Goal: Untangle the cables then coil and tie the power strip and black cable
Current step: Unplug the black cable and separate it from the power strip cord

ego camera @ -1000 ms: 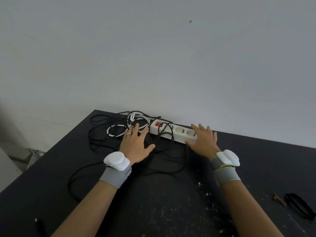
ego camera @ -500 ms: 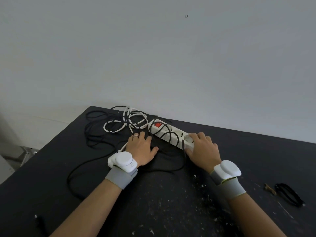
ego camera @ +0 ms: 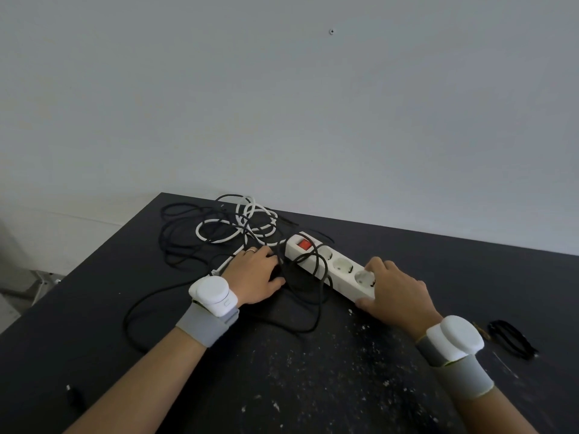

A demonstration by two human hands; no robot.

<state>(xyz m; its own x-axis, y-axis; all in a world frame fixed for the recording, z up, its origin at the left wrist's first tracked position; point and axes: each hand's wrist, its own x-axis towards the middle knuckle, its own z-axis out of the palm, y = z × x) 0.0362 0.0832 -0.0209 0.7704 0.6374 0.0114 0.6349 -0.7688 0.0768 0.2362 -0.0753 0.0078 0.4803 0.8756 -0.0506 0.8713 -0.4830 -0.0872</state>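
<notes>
A white power strip point(ego camera: 332, 264) with a red switch lies slanted on the black table point(ego camera: 94, 308). My right hand point(ego camera: 396, 294) grips its near end, fingers curled over the top and thumb on the front edge. The strip's white cord point(ego camera: 219, 238) loops at the back, tangled with a long black cable point(ego camera: 175, 233). Black loops also cross over the strip and trail toward me. My left hand point(ego camera: 257, 277) rests in the tangle just left of the strip, its fingers curled down into the black cable; what the fingertips hold is hidden.
A small black tie point(ego camera: 510, 338) lies near the right edge, with a brown scrap beside it. A small dark object point(ego camera: 73, 397) sits at the near left. White specks cover the front middle. The wall runs along the table's far edge.
My right hand closed on the strip's near end and pulled it toward me, turning it slantwise. My left hand drew back with the cables and its fingers curled.
</notes>
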